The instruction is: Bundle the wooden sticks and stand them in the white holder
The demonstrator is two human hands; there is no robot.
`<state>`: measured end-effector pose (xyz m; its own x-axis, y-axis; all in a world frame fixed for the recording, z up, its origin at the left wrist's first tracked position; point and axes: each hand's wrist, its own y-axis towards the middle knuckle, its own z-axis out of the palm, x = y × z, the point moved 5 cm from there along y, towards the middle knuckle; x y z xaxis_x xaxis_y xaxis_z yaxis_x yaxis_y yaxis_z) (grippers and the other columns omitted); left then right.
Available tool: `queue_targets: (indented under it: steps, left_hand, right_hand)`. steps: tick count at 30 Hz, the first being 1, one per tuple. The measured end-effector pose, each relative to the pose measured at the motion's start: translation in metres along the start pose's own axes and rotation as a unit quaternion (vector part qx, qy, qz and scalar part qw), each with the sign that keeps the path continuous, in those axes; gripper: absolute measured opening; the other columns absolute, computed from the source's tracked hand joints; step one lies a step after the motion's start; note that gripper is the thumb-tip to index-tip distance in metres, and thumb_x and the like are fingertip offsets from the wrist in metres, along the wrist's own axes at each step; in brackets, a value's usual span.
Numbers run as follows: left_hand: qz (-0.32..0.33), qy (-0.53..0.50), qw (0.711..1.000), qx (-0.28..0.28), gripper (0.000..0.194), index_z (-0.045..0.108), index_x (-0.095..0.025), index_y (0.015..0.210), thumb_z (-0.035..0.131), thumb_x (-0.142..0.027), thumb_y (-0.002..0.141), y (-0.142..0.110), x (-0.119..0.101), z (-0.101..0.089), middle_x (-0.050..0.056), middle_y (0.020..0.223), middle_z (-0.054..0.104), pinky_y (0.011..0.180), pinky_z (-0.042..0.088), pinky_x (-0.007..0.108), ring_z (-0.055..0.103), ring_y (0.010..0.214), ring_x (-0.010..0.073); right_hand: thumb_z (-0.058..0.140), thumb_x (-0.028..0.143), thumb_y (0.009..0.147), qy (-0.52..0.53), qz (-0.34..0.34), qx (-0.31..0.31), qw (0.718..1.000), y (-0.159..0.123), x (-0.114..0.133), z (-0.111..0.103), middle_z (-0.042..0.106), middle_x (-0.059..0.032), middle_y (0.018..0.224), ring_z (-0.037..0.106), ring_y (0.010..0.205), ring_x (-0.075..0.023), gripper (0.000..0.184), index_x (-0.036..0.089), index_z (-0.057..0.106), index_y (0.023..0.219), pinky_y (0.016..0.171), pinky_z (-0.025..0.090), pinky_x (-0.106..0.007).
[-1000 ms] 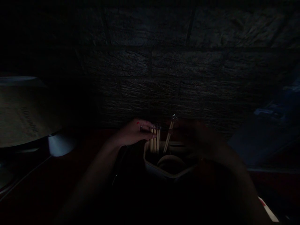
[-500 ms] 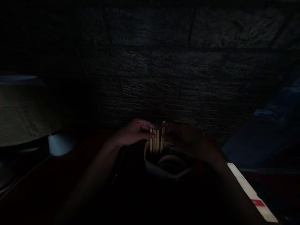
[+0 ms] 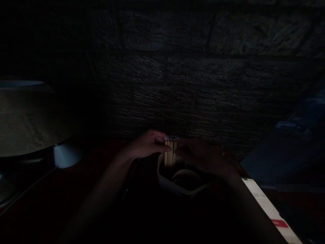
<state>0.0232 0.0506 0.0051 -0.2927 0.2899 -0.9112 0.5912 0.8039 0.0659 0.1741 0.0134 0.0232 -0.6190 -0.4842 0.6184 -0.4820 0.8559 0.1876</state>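
Observation:
The scene is very dark. A pale square holder [image 3: 167,183] stands low in the middle, with a bundle of thin light wooden sticks [image 3: 170,154] upright at its back left corner. My left hand [image 3: 147,145] grips the bundle from the left, fingers closed near its top. My right hand [image 3: 200,154] presses against the same bundle from the right, fingers closed on it. A curved band shows inside the holder.
A dark brick-textured wall fills the background. At the left are a tilted cardboard sheet [image 3: 27,118] and a white rounded object [image 3: 64,154]. A white strip with a red mark [image 3: 269,210] lies at the lower right, bluish clutter [image 3: 286,142] behind it.
My right hand brought a leaning stick from the right into the bundle and closed in against it. The sticks are now gathered tight between both hands.

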Motion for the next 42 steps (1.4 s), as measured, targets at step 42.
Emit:
queue_targets:
  steps: [42]
  left_hand:
    - [0.000,0.044,0.998,-0.048,0.023,0.073,-0.013,0.094,0.069,-0.027,0.076,0.002,-0.003,0.001,0.006,0.092,0.076,0.074,0.049,0.028,0.069,0.083,0.0187]
  right_hand:
    - [0.057,0.021,0.088,0.056,-0.022,-0.050,0.997,-0.007,-0.009,-0.025,0.074,-0.0040,0.096,0.069,0.084,-0.0191,0.019,0.020,0.072,0.099,0.072,0.051,-0.027]
